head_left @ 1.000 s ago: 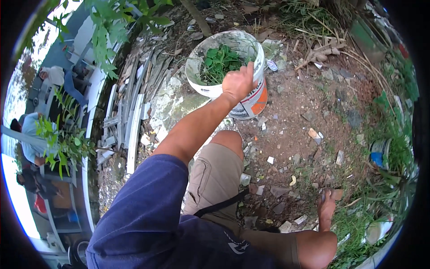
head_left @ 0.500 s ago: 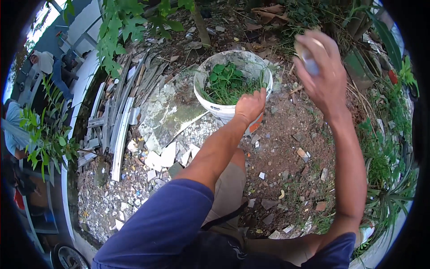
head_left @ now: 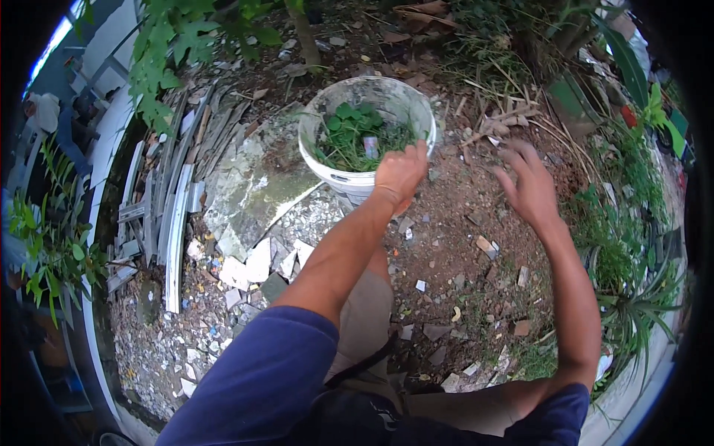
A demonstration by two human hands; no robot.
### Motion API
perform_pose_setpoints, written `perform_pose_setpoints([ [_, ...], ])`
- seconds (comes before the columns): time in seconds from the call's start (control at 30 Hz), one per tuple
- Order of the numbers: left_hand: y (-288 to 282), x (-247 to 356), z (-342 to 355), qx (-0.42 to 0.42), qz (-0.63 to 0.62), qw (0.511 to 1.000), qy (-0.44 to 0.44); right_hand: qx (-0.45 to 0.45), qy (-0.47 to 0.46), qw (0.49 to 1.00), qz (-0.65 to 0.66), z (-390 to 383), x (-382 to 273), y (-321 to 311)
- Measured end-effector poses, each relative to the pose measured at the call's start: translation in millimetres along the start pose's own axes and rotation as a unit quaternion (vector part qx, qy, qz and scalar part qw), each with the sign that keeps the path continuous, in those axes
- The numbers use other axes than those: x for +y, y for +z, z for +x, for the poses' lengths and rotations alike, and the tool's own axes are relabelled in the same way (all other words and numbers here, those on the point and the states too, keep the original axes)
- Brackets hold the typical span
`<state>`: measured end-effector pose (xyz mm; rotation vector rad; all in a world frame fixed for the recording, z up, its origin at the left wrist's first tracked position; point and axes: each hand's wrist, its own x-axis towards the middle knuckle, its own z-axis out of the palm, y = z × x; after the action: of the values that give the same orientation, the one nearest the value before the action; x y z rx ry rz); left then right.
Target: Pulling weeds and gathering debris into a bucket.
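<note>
A white, dirt-stained bucket (head_left: 398, 102) stands on the ground ahead of me. Its near right rim is gripped by my left hand (head_left: 401, 175), with the fingers curled over the edge. Pulled weeds (head_left: 349, 130) and broad green leaves lie inside, and among them rests a small pale cylindrical object (head_left: 370, 146), like a little cup or can. To the right of the bucket, my right hand (head_left: 532, 182) hangs above the soil, slightly blurred. Its fingers are spread and hold nothing.
Weathered wood and metal strips (head_left: 178, 230) are piled on the left beside a flat concrete slab (head_left: 245, 178). Broken tile pieces (head_left: 258, 262) litter the soil. A slim tree trunk (head_left: 305, 37) rises behind the bucket; grassy plants (head_left: 632, 305) line the right. People are at the far left.
My right hand has let go of the pale object, which now lies in the bucket, and has moved lower. My left hand stays on the rim. The view has shifted slightly.
</note>
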<state>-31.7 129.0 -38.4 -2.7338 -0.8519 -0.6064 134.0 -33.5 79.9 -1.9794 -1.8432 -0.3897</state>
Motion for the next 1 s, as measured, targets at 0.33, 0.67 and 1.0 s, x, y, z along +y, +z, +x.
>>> perform_pose_setpoints([
  [0.33, -19.3, 3.8, 15.1, -0.123, 0.057, 0.987, -0.090, -0.278, 0.363, 0.889, 0.024, -390.3, 77.5, -44.3],
  [0.67, -11.5, 8.5, 15.0, -0.107, 0.177, 0.975, -0.083, -0.266, 0.369, 0.891, 0.021, -507.6, -2.3, 63.6],
  [1.0, -3.9, 4.4, 14.7, -0.057, 0.180, 0.981, -0.054, -0.256, 0.514, 0.818, 0.048, -530.4, -12.7, 105.2],
])
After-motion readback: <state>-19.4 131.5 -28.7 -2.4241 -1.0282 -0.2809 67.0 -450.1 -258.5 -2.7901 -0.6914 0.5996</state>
